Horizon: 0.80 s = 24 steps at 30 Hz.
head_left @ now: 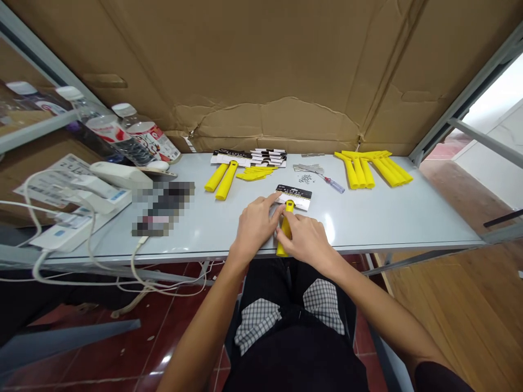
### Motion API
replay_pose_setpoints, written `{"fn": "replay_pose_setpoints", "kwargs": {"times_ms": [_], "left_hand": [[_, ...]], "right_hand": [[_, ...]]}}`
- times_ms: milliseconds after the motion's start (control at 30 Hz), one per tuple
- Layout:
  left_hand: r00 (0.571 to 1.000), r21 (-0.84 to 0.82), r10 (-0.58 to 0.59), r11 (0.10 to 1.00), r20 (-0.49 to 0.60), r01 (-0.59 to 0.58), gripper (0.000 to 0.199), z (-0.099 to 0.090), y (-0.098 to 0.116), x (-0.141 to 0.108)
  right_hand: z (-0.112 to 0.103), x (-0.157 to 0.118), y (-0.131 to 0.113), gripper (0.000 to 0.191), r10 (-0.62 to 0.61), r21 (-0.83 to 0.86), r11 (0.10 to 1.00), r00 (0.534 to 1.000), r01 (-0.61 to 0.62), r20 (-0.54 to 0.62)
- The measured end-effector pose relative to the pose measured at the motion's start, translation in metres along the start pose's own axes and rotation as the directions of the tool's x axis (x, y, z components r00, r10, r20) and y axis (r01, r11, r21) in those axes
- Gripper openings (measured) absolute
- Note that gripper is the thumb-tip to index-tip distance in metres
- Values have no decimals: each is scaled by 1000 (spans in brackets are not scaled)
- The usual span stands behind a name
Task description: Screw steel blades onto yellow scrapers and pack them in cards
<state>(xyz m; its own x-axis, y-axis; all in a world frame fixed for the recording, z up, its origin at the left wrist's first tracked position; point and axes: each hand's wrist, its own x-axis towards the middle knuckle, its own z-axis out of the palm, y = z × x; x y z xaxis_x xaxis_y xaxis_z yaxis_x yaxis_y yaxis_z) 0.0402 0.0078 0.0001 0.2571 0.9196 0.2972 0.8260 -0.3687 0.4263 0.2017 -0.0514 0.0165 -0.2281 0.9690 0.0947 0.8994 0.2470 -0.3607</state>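
Note:
Near the table's front edge lies a yellow handle (285, 239), with a black and white card (295, 197) just behind its top end. My left hand (257, 222) rests at the handle's left side, its thumb touching the upper part and its index finger reaching onto the card. My right hand (306, 235) holds the handle from the right, fingers closed around its upper part. Behind the hands are small metal screws (304, 178), flat metal blades (307, 169) and a screwdriver (335, 185) with a clear handle.
Two yellow handles (226, 182), thin yellow pieces (255, 173) and stacked cards (267, 158) lie back left. More yellow handles (392, 170) lie back right. A power strip (65, 234), cables, a blurred dark object (163, 209) and bottles (151, 136) occupy the left.

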Motion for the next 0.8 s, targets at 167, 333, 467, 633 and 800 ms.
{"fn": "replay_pose_setpoints", "kwargs": {"times_ms": [167,333,467,633,800], "left_hand": [[998,-27,-12,1000,62,14,39,-4,-4,14],[987,51,60,996,146,-68,41,-9,2,23],[974,98,99,988,205,-121,41,-8,14,23],[971,252,57,961,231,-116,35,3,35,17],[979,305,31,948,203,-93,40,6,20,21]], "right_hand": [[6,-2,-11,59,-24,10,1000,1000,23,12],[1,-6,-6,76,-108,95,990,993,102,55],[-9,-19,13,64,-226,256,944,973,210,37],[-19,-36,46,34,-283,357,890,958,283,-53],[-25,-37,97,27,-189,349,902,960,252,-205]]}}
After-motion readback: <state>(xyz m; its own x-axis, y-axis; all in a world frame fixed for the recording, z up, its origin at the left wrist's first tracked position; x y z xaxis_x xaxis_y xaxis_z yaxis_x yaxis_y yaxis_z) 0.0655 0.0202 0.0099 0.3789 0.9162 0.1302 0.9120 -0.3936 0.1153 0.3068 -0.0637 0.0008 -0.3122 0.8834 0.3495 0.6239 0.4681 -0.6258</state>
